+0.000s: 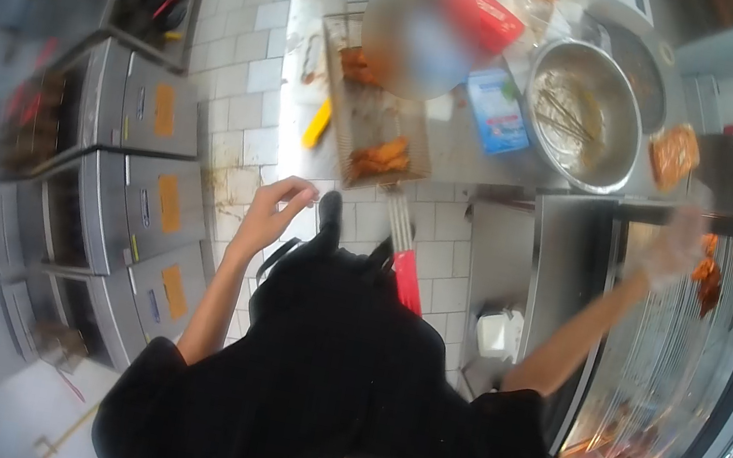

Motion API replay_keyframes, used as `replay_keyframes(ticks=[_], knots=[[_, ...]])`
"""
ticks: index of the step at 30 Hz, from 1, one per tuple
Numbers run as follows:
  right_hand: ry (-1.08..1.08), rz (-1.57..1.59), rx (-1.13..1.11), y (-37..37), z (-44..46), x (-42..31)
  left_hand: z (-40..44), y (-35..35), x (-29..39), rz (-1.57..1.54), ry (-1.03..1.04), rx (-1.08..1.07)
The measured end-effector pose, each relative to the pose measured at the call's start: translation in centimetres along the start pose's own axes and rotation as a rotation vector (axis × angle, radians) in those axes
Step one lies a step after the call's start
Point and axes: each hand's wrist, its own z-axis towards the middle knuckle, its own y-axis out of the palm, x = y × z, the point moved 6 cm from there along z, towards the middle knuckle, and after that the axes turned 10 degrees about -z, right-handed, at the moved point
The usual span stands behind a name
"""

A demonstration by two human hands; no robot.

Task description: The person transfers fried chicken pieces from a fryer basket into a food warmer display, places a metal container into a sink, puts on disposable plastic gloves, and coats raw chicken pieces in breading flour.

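My left hand (277, 206) is bare and hangs over the tiled floor near the counter's front edge. Its fingers are loosely bent, thumb apart, with nothing visible in them. My right hand (674, 246), in a clear plastic glove, reaches to the glass display cabinet (561, 293); motion smears its fingers. Just beyond them, browned chicken pieces (705, 286) hang inside the cabinet. On the counter between my hands lies a wire fry basket (377, 113), its red handle (406, 280) pointing toward my body. Fried chicken pieces (379, 157) rest in the basket's near end.
A large metal bowl (632, 143) with a whisk (563, 117) stands on the counter. Beside it are a blue packet (497, 112) and a wrapped orange-brown pack (674, 156). A yellow object (317, 123) lies left of the basket. Steel drawers (148, 190) line the left side.
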Motion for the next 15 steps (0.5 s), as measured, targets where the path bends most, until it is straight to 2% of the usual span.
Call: replay_keyframes(ticks=[1,2,3,4,5,6,9,11,15], knots=[[0.145,0.47,-0.228,2.8,-2.5,-8.1,-0.1,-0.3,-0.3,-0.001,0.007,-0.005],[0.393,0.888,-0.391,5.5,-5.4,-16.4,-0.5,-0.6,-0.7,-0.008,0.006,0.007],[-0.257,0.343,-0.436,5.9,-5.8,-24.6,-0.5,-0.8,-1.1,-0.015,0.014,-0.012],[-0.272,0.661,-0.631,7.7,-6.3,-31.7,-0.4,-1.1,-1.3,-0.02,0.022,-0.036],[-0.532,0.599,-0.628,10.0,-7.6,-36.5,-0.5,-1.6,-1.4,-0.021,0.023,-0.038],[-0.685,0.545,-0.589,12.5,-9.2,-40.3,-0.7,-2.0,-1.5,-0.014,0.031,-0.032],[-0.735,0.623,-0.844,23.6,-12.9,-47.1,-1.6,-3.2,-2.1,-0.005,0.039,-0.014],[-1.052,-0.022,-0.854,28.5,-15.9,-49.6,-2.2,-4.7,-2.1,0.026,0.056,0.015],[-0.869,-0.011,-0.853,29.2,-15.6,-51.2,-3.1,-6.4,-2.8,-0.061,0.082,0.126]])
